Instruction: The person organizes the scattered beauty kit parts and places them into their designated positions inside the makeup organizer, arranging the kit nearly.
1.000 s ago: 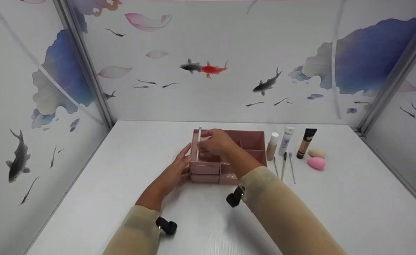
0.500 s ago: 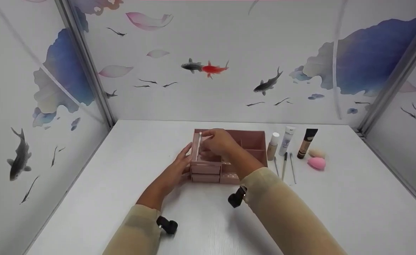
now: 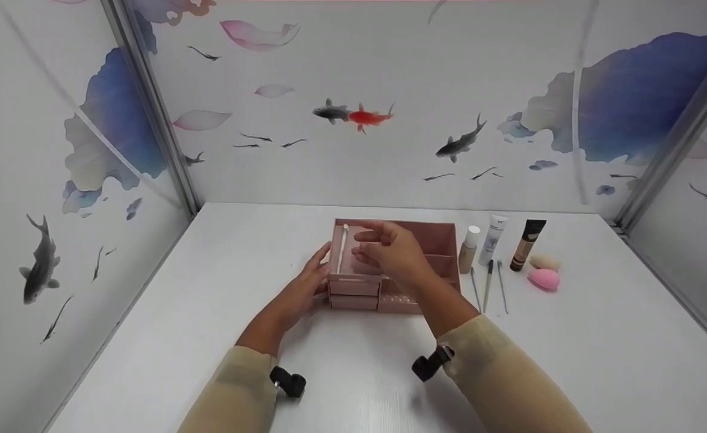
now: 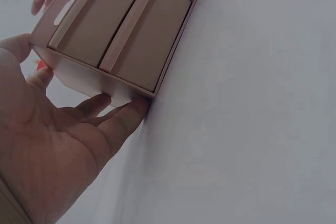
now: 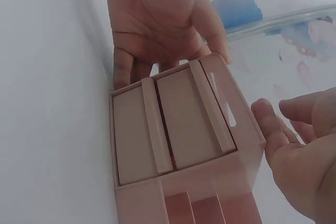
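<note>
A pink desktop organizer (image 3: 353,287) stands on the white table, with two stacked drawers (image 4: 142,32) at its left front. In its upper left compartment a slim white stick (image 3: 343,249) lies along the left side; its exact kind cannot be told. My left hand (image 3: 299,293) rests against the organizer's left side, thumb at the top edge and fingers along the side wall (image 4: 79,77). Over that compartment hovers my right hand (image 3: 392,251), fingers apart and loosely bent, holding nothing. The right wrist view shows the right hand (image 5: 307,150) beside the organizer's top edge.
Right of the organizer stand a white-capped bottle (image 3: 469,249), a white tube (image 3: 493,240) and a black-capped tube (image 3: 527,245). Several thin brushes (image 3: 489,285) lie in front. A pink makeup sponge (image 3: 544,278) and a beige one (image 3: 546,261) sit further right.
My right hand has let go of the white stick and drawn back to the right, its fingers spreading. The stick has gone lower into the compartment. The left hand stays at the organizer's side.
</note>
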`<state>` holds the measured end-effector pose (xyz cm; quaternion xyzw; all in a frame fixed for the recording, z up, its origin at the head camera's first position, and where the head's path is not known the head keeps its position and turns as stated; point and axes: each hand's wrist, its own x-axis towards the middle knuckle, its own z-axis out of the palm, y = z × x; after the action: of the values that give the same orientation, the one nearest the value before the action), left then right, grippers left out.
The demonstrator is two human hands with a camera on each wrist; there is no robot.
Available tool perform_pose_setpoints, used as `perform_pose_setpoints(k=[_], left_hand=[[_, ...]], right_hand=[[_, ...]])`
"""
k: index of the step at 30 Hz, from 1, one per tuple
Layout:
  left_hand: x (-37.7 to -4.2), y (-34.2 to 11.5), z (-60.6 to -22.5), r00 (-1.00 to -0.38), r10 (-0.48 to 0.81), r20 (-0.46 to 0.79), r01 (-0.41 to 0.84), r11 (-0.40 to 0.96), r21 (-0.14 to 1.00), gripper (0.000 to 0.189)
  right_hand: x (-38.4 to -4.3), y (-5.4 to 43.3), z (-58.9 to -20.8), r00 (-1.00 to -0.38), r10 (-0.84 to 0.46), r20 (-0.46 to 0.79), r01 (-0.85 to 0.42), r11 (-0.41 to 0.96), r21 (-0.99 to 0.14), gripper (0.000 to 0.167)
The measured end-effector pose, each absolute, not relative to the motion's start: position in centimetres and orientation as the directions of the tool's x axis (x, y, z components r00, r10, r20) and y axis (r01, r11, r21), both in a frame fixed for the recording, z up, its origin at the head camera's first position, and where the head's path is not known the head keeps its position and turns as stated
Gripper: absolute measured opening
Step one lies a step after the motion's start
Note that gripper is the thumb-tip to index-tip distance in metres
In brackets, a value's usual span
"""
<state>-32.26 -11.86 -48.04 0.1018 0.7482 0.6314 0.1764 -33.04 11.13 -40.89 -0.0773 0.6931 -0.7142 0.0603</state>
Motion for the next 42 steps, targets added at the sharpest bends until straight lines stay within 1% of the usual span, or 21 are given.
perform_pose_setpoints(k=[6, 12, 15, 18, 23, 26, 34, 39, 42], left_hand=[[-32.3, -11.7, -47.9, -0.919, 0.376, -0.120, -0.056, 0.176, 0.983, 0.055], [-32.4, -11.7, -48.0, -0.908, 0.405, -0.107, -0.047, 0.154, 0.987, 0.055], [-32.5, -11.7, -48.1, -0.913, 0.397, -0.095, -0.028, 0.172, 0.985, 0.055], [-32.5, -11.7, -48.2, -0.917, 0.390, -0.082, -0.008, 0.188, 0.982, 0.056], [-32.4, -11.7, -48.2, -0.915, 0.394, -0.085, -0.015, 0.179, 0.984, 0.056], [-32.4, -11.8, -48.1, -0.917, 0.389, -0.087, -0.019, 0.175, 0.984, 0.056], [-32.2, -11.8, -47.9, -0.919, 0.383, -0.091, -0.024, 0.178, 0.984, 0.056], [-32.3, -12.0, -48.1, -0.916, 0.390, -0.089, -0.019, 0.180, 0.984, 0.056], [-32.3, -12.0, -48.3, -0.915, 0.393, -0.086, -0.010, 0.192, 0.981, 0.057]], right_hand=[[-31.8, 13.7, -40.8, -0.985, -0.169, 0.046, -0.038, -0.046, -0.998, 0.044], [-30.8, 17.4, -41.3, -0.988, -0.147, 0.038, -0.039, 0.004, -0.999, 0.048], [-30.3, 19.3, -41.7, -0.988, -0.147, 0.052, -0.056, 0.020, -0.998, 0.047], [-30.0, 21.2, -41.9, -0.987, -0.148, 0.064, -0.074, 0.066, -0.995, 0.046], [-29.5, 24.2, -42.1, -0.987, -0.147, 0.065, -0.087, 0.148, -0.985, 0.052], [-29.2, 25.8, -42.2, -0.987, -0.143, 0.074, -0.096, 0.150, -0.984, 0.057], [-28.8, 29.1, -42.3, -0.993, -0.092, 0.074, -0.084, 0.109, -0.990, 0.063], [-28.9, 30.5, -42.6, -0.997, -0.058, 0.057, -0.065, 0.147, -0.987, 0.068], [-29.2, 31.2, -42.9, -0.998, -0.031, 0.050, -0.055, 0.191, -0.980, 0.066]])
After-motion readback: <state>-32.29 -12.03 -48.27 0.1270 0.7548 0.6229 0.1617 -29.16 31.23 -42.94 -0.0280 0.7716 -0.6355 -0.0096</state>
